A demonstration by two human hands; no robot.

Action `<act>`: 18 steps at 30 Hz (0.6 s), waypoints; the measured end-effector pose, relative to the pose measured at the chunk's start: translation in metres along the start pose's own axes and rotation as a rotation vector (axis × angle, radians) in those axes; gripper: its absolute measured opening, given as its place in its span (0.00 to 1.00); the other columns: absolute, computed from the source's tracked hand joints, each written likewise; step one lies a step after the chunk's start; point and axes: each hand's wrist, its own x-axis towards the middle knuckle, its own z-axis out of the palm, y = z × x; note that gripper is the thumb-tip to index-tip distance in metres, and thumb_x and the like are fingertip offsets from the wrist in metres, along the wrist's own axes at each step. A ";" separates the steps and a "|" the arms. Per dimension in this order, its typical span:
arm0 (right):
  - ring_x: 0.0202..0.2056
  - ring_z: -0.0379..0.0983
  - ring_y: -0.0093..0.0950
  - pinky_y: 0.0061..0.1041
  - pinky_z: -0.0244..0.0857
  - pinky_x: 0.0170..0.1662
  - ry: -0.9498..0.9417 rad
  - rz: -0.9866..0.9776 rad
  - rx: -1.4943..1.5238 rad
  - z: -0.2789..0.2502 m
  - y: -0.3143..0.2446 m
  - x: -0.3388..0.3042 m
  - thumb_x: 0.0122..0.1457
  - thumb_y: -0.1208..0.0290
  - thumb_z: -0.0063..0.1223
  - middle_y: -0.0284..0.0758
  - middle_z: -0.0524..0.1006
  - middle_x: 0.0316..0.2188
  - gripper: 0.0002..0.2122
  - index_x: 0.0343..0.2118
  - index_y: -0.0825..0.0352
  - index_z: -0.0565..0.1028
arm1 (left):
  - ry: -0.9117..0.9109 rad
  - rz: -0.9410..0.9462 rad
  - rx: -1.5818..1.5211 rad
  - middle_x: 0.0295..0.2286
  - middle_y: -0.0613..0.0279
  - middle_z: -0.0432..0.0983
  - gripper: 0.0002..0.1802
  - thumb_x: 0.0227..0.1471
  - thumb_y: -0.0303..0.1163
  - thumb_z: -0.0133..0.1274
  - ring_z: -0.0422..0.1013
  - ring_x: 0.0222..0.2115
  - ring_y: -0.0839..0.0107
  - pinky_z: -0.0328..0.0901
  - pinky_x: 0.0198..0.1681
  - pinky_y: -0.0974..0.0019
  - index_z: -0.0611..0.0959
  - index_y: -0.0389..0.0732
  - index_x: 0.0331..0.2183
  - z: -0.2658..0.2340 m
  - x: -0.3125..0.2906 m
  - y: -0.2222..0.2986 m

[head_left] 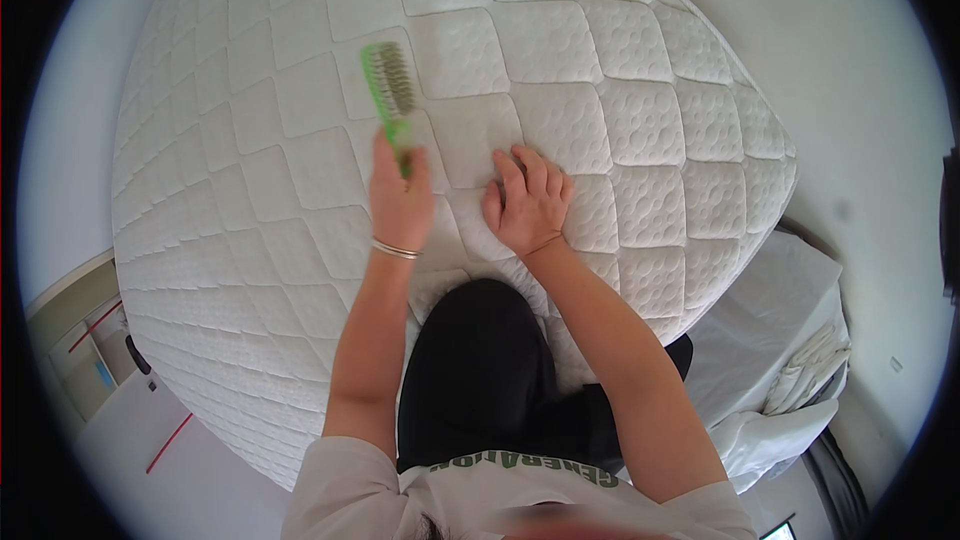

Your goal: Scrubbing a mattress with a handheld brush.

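A green scrubbing brush [386, 80] with rows of greyish bristles is in my left hand [402, 205], its handle gripped between thumb and fingers. The bristle side faces right, and the brush head points away from me over the white quilted mattress [560, 50]. Some motion blur softens the handle; I cannot tell whether the bristles touch the fabric. Right of it, my right hand [528, 202] lies on the mattress with its fingers spread and nothing in them. A silver bangle [395, 249] circles my left wrist.
My black-trousered knee [480, 360] presses onto the mattress close to me. Beyond its right edge are a pale wall [850, 60] and crumpled whitish sheeting [770, 380]. An open shelf unit [85, 340] stands at the lower left.
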 end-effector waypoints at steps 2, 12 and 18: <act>0.45 0.64 0.31 0.34 0.53 0.49 0.001 0.008 -0.001 0.001 -0.001 0.000 0.46 0.64 0.53 0.30 0.69 0.46 0.19 0.45 0.55 0.73 | 0.098 0.130 0.251 0.23 0.57 0.70 0.21 0.58 0.30 0.44 0.69 0.22 0.64 0.65 0.27 0.61 0.66 0.39 0.53 -0.016 0.002 -0.004; 0.45 0.64 0.31 0.34 0.54 0.49 -0.007 -0.006 -0.034 -0.001 -0.007 0.000 0.47 0.64 0.52 0.30 0.70 0.46 0.17 0.43 0.54 0.74 | -0.122 0.287 0.885 0.31 0.49 0.74 0.28 0.56 0.33 0.40 0.72 0.29 0.51 0.68 0.31 0.50 0.61 0.56 0.59 -0.050 0.032 -0.070; 0.46 0.64 0.34 0.37 0.52 0.50 -0.018 -0.013 -0.064 0.009 -0.002 -0.008 0.47 0.64 0.52 0.32 0.69 0.47 0.19 0.45 0.54 0.72 | 0.037 -0.227 0.775 0.25 0.43 0.77 0.36 0.54 0.38 0.42 0.72 0.24 0.46 0.65 0.28 0.46 0.51 0.54 0.63 -0.081 0.050 -0.067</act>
